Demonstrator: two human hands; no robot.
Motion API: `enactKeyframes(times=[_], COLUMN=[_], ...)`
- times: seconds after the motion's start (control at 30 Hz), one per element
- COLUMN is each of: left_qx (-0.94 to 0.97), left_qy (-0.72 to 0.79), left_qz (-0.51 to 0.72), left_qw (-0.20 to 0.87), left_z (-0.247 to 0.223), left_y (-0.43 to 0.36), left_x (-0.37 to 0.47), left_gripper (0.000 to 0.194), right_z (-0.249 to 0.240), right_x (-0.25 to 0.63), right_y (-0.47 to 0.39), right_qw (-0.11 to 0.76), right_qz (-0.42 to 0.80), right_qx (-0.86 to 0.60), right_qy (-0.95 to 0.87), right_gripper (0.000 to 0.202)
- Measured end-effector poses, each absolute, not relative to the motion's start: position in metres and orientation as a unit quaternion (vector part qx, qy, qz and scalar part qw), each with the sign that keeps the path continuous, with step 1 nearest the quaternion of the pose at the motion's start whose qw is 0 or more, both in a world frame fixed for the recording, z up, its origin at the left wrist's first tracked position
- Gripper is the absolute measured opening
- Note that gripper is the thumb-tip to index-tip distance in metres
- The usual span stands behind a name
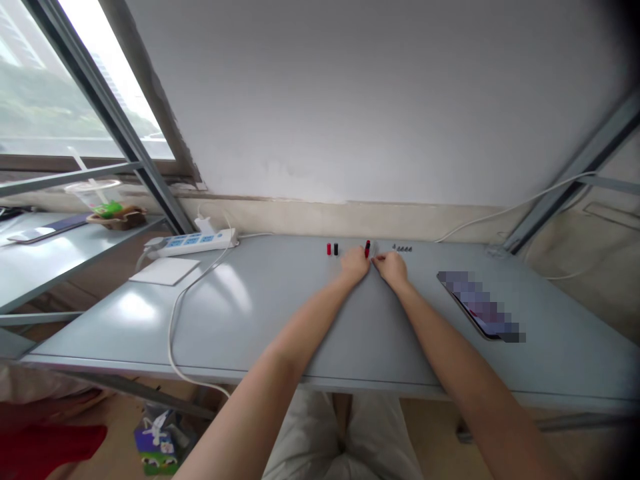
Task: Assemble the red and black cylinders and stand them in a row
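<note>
My left hand [355, 264] rests low over the back of the grey table, its fingers closed on a small red and black cylinder [367, 249]. Close beside it on the right, my right hand [393, 268] has thumb and fingertips pinched together, pointing toward that cylinder. Whatever sits in this pinch is too small to make out. Left of my hands stand a small red cylinder [329, 249] and a small black cylinder [336, 249], side by side. Several tiny dark pieces [404, 249] lie in a row just beyond my right hand.
A phone [477, 307] lies on the grey table [300, 300] at right. To the left are a white power strip [200, 243], a flat white square [165, 271] and a white cable [173, 320] crossing the front edge. The wall [325, 120] rises behind.
</note>
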State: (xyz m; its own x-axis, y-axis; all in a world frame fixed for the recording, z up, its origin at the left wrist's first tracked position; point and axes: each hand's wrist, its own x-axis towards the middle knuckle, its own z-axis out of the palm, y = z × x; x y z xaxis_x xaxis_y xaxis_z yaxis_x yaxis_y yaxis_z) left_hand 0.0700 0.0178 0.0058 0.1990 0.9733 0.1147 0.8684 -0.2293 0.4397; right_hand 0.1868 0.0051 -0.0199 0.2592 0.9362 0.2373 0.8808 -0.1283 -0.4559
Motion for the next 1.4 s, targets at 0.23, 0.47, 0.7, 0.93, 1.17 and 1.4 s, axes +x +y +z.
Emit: enactKeyframes(times=[0.23, 0.47, 0.7, 0.93, 1.17, 1.4], left_qx=[0.753, 0.751, 0.801, 0.775, 0.752, 0.747], left_qy=[0.618, 0.625, 0.582, 0.613, 0.63, 0.635], left_qz=[0.164, 0.153, 0.108, 0.135, 0.166, 0.171], left_qw=[0.157, 0.152, 0.088, 0.07, 0.099, 0.1], left_z=[0.01, 0.017, 0.018, 0.015, 0.012, 0.008], left_y=[0.022, 0.022, -0.001, -0.021, -0.011, -0.006], left_x=[0.074, 0.077, 0.059, 0.024, 0.01, 0.007], left_gripper=[0.027, 0.028, 0.028, 0.053, 0.071, 0.065], right_z=[-0.023, -0.023, -0.019, -0.02, -0.021, -0.02], right_x=[0.186, 0.187, 0.183, 0.183, 0.184, 0.183], right_y=[0.008, 0.01, 0.008, 0.008, 0.007, 0.006], right_qw=[0.266, 0.261, 0.25, 0.256, 0.27, 0.277], right_qz=[0.057, 0.058, 0.06, 0.056, 0.052, 0.058], right_qx=[-0.752, -0.758, -0.769, -0.768, -0.762, -0.762], right_qy=[-0.6, -0.595, -0.585, -0.585, -0.586, -0.582], right_gripper=[0.027, 0.029, 0.028, 0.029, 0.028, 0.026])
